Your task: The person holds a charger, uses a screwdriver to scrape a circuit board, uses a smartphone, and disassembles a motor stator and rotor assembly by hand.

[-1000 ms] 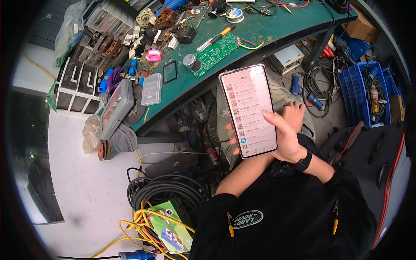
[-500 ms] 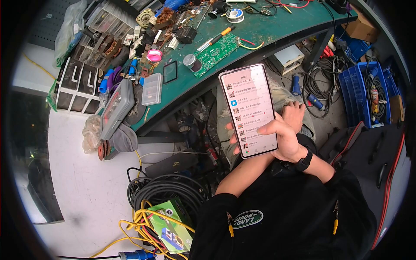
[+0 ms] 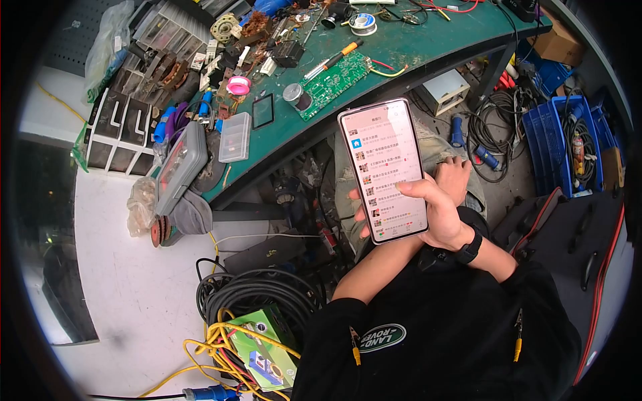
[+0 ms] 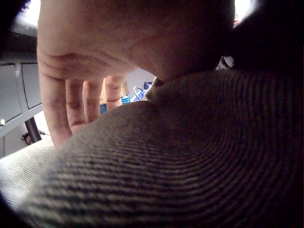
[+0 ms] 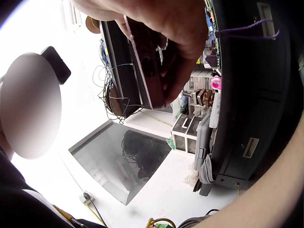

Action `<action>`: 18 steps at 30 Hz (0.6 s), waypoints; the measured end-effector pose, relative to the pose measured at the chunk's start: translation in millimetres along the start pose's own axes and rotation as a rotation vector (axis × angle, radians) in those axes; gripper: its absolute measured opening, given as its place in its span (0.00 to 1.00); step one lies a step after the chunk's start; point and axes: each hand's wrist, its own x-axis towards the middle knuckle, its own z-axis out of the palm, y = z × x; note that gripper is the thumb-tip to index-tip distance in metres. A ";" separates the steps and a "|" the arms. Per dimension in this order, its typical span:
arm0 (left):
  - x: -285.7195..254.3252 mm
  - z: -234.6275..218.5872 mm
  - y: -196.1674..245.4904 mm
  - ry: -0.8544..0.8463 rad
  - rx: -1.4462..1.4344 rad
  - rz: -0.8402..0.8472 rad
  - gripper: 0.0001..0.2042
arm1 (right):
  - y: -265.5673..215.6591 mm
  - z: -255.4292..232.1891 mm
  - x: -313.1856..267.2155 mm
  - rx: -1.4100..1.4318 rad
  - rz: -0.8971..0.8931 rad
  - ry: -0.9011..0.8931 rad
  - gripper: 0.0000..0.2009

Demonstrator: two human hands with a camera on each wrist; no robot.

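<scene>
My right hand (image 3: 441,217) holds a smartphone (image 3: 384,167), screen up, its fingertips round the left edge and the thumb bent over the lower screen. The lit screen shows a list of rows with small pictures and text. In the right wrist view the phone (image 5: 146,66) is seen from its edge and back, gripped between thumb and fingers. A black band (image 3: 470,247) circles this wrist. My left hand (image 3: 455,179) rests on the knee, its arm crossing under the right one. The left wrist view shows its fingers (image 4: 54,107) hanging over ribbed trouser cloth (image 4: 156,156).
A green-topped workbench (image 3: 281,144) beyond the phone carries a circuit board (image 3: 334,83), a screwdriver (image 3: 342,53), solder reels and loose parts. Coiled black cable (image 3: 267,287) and a green box (image 3: 264,347) lie at lower left. Blue crates (image 3: 552,147) stand at right.
The list on the phone screen has scrolled upward. The right thumb has shifted down the screen, then slightly up. The phone and the left hand have stayed in place.
</scene>
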 end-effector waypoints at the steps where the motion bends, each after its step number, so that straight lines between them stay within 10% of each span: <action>1: 0.2 1.2 0.1 -0.007 0.002 -0.001 0.28 | 0.1 -0.2 -0.1 -0.004 -0.004 -0.003 0.28; 18: 0.3 2.6 0.4 -0.002 0.029 0.001 0.29 | 0.3 -0.2 -0.2 0.003 0.005 0.010 0.30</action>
